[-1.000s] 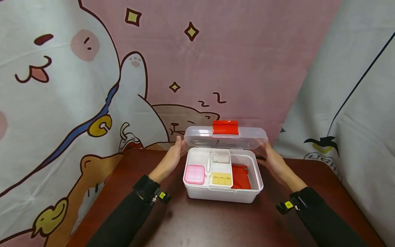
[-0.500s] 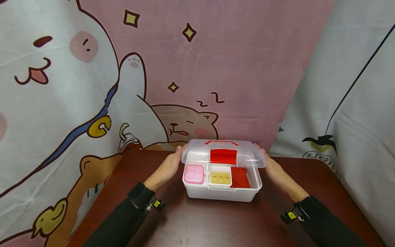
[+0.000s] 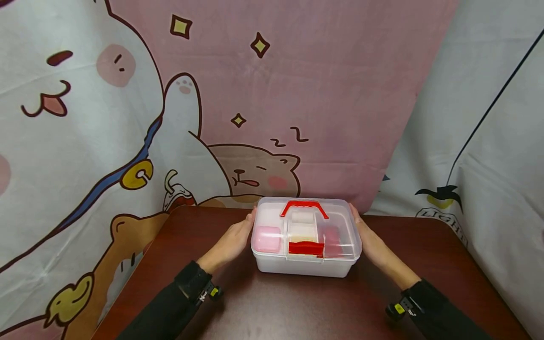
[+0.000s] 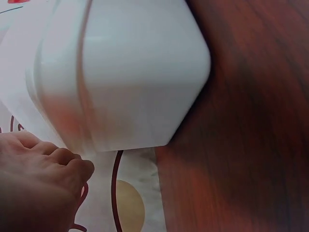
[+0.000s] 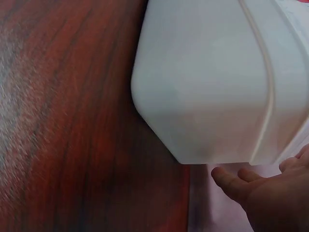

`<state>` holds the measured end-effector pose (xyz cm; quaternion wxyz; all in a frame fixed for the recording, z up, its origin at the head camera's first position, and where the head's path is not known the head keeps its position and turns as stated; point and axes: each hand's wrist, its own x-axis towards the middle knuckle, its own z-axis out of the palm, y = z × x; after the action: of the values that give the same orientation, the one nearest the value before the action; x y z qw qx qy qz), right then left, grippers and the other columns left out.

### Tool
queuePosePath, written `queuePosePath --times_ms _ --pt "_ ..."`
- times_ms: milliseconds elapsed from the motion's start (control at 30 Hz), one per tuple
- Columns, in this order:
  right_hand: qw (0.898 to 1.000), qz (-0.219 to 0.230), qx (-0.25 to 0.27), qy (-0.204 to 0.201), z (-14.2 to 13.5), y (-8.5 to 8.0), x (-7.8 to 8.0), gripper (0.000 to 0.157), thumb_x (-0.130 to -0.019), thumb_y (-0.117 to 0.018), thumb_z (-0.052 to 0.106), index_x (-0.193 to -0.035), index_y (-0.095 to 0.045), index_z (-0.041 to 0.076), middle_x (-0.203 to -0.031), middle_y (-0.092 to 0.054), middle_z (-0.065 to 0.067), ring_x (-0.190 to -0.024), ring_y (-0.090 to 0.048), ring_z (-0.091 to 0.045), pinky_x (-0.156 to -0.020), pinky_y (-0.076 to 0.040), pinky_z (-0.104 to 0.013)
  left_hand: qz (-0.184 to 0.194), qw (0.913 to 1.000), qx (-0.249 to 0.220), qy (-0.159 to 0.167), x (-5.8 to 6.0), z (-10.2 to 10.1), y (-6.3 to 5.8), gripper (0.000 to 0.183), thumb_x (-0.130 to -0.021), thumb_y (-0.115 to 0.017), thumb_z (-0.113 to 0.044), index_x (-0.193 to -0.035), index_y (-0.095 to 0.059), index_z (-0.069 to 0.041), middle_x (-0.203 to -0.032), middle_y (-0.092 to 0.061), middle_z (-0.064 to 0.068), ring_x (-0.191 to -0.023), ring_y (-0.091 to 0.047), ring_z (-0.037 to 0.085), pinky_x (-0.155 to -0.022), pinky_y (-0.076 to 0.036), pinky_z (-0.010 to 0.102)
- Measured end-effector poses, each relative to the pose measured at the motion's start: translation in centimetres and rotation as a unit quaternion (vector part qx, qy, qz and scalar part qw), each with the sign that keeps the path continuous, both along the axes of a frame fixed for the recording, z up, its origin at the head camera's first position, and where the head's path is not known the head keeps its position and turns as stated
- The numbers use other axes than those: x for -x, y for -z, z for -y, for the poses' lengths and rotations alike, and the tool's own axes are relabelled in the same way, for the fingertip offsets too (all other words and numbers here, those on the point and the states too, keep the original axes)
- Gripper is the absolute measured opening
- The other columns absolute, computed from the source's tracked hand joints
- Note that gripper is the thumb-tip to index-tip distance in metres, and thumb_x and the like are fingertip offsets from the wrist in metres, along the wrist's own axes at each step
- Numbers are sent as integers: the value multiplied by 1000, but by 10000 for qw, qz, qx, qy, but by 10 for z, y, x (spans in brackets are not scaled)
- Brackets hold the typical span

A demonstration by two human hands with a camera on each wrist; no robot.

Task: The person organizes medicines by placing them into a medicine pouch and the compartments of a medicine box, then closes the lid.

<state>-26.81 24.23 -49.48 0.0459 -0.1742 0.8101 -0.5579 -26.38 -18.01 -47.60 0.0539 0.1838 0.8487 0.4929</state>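
A white plastic storage box point(image 3: 301, 267) stands on the table, its clear lid point(image 3: 272, 208) lying down over the top. On the lid are a red carrying handle point(image 3: 303, 204) and, at the front, a red latch point(image 3: 306, 248); whether the latch is fastened cannot be told. Through the lid show a pink case point(image 3: 267, 239) at left and a reddish item point(image 3: 332, 240) at right. My left hand point(image 3: 231, 241) is at the box's left side near the lid's edge, and my right hand point(image 3: 374, 242) is at the right side, fingers extended in the right wrist view.
The brown wooden table point(image 3: 297, 311) extends around the box. Behind it hangs a printed cloth point(image 3: 340, 94) with cartoon animals, close to the table's back edge. A pale cloth point(image 3: 501, 165) hangs at the right.
The clear lid has swung forward and down from standing raised behind the box to lying over it. Both hands stayed at the sides, moving slightly as the lid came down.
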Motion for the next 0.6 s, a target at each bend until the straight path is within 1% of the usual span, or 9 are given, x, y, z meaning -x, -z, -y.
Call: queuePosePath --times_ms 33,100,133,233,300,400,467,533,600 --pt "10000 54 -54 39 0 1 -1 66 -122 -21 42 -179 3 18 -187 2 -18 -170 0 -49 -139 -13 -55 -1 10000 21 7 -1 0 1 73 -119 -21 -57 -176 -22 -11 -184 -22 4 -172 -22 24 -138 -20 55" --pt "9999 101 -104 75 1 2 -2 67 -122 -21 43 -179 4 21 -187 3 -17 -170 -2 -51 -129 -9 -80 1 10000 35 -2 -1 -1 2 73 -119 -22 -58 -176 -22 -13 -184 -22 2 -172 -22 23 -138 -20 55" --pt "9998 123 -134 97 1 2 -2 67 -121 -21 43 -179 5 22 -187 3 -17 -170 -2 -52 -127 -10 -83 -5 10000 15 -8 -1 -1 3 72 -119 -22 -58 -176 -22 -14 -184 -23 2 -171 -23 23 -138 -21 55" --pt "9995 101 -216 191 2 3 -4 66 -122 -21 43 -179 4 21 -187 2 -17 -170 -4 -52 -126 -11 -84 35 9999 -77 -126 -1 -2 4 71 -118 -24 -60 -175 -28 -18 -182 -28 -1 -170 -27 21 -137 -24 55" --pt "9992 103 -277 254 3 2 -5 67 -122 -21 42 -179 4 19 -187 2 -18 -170 -4 -52 -127 -12 -83 -1 9998 -121 -160 -1 -3 5 71 -119 -26 -59 -175 -28 -16 -182 -29 0 -170 -28 22 -137 -24 56" --pt "9987 202 -286 358 5 -2 -7 69 -122 -22 44 -179 4 14 -187 3 -18 -171 -2 -48 -130 -9 -79 -66 9996 -73 -247 -3 -5 4 74 -118 -30 -59 -175 -26 -13 -183 -27 1 -170 -27 21 -137 -24 53" --pt "9983 353 -222 402 7 -4 -11 72 -121 -23 46 -178 6 13 -187 4 -17 -171 -1 -46 -131 -7 -78 -101 9996 12 -255 -6 -7 3 77 -118 -35 -58 -175 -22 -9 -184 -23 4 -170 -26 23 -138 -23 53" --pt "9977 507 -99 450 9 -8 -16 73 -121 -25 48 -178 7 14 -187 5 -16 -171 0 -44 -131 -5 -77 -90 9995 117 -294 -9 -8 0 81 -116 -43 -58 -176 -21 -8 -185 -22 6 -170 -27 24 -137 -24 52" --pt "9971 600 -50 473 11 -11 -23 75 -121 -28 48 -178 7 15 -187 4 -17 -171 -3 -46 -131 -8 -79 -147 9989 315 -315 -12 -10 -2 85 -114 -51 -56 -176 -19 -7 -185 -21 8 -170 -29 25 -136 -27 53"
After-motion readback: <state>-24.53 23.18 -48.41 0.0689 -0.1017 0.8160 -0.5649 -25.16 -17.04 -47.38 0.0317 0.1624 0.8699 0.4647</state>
